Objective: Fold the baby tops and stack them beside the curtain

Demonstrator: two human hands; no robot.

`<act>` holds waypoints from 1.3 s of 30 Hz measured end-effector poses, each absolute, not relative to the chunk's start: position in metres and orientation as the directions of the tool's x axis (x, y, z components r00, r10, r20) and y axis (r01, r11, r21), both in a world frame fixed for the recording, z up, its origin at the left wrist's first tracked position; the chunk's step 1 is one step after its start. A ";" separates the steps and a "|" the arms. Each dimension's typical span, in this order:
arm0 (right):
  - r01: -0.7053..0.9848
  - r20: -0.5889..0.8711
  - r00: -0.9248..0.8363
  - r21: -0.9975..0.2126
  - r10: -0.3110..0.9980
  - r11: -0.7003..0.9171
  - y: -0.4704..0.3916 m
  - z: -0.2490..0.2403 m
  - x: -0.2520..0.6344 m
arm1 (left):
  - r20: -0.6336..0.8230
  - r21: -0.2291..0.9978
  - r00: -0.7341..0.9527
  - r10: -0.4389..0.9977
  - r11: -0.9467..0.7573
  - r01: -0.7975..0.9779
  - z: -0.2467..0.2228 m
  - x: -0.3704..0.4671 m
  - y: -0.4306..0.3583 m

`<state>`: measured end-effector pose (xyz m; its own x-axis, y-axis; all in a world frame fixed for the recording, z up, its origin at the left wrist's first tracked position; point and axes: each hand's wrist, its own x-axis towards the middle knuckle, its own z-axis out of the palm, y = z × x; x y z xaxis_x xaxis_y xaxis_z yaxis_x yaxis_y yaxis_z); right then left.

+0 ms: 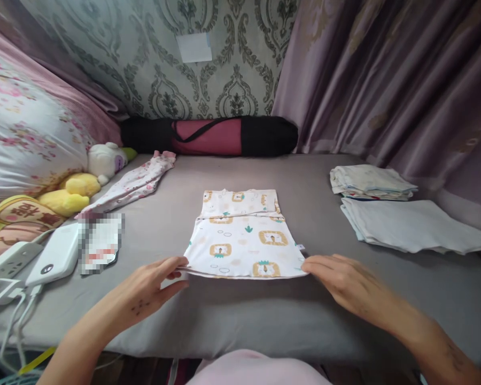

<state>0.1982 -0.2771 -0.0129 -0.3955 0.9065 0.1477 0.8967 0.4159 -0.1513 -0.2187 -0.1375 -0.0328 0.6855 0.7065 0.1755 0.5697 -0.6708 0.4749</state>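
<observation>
A white child's garment (240, 240) with lion faces and green leaves lies flat on the bed, its far part folded over toward me. My left hand (166, 278) grips the near left corner of the hem with its fingers, the thumb standing a little apart below. At the opposite corner, my right hand (328, 270) pinches the hem, its fingertips on the fabric beside a small side label. The underside of the garment is hidden.
Folded clothes (371, 182) and folded white cloth (409, 224) lie on the right. At left are pink patterned clothing (132, 184), plush toys (72, 192), a white power bank (54, 254) with cables and a power strip (10, 262). A black-and-red bag (208, 136) lies along the wall.
</observation>
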 end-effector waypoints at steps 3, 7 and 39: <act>0.901 0.172 -0.356 -0.198 0.918 0.387 -0.269 -0.012 0.199 | 0.090 0.475 0.718 0.690 -0.664 0.578 -0.032 -0.215 -0.129; 0.926 0.298 -0.212 -0.243 0.931 0.288 -0.240 -0.017 0.199 | 0.148 0.502 0.601 0.786 -0.583 0.639 -0.028 -0.198 -0.109; 0.874 0.251 0.432 -0.353 0.866 -0.334 -0.062 -0.087 0.193 | 0.220 0.451 0.057 0.974 -0.153 0.879 -0.083 -0.091 0.011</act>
<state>0.1930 -0.0619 -0.0873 0.4323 0.8661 0.2509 0.8739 -0.3338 -0.3533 -0.0912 0.0113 -0.0827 0.0568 0.9738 0.2204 0.8791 -0.1534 0.4512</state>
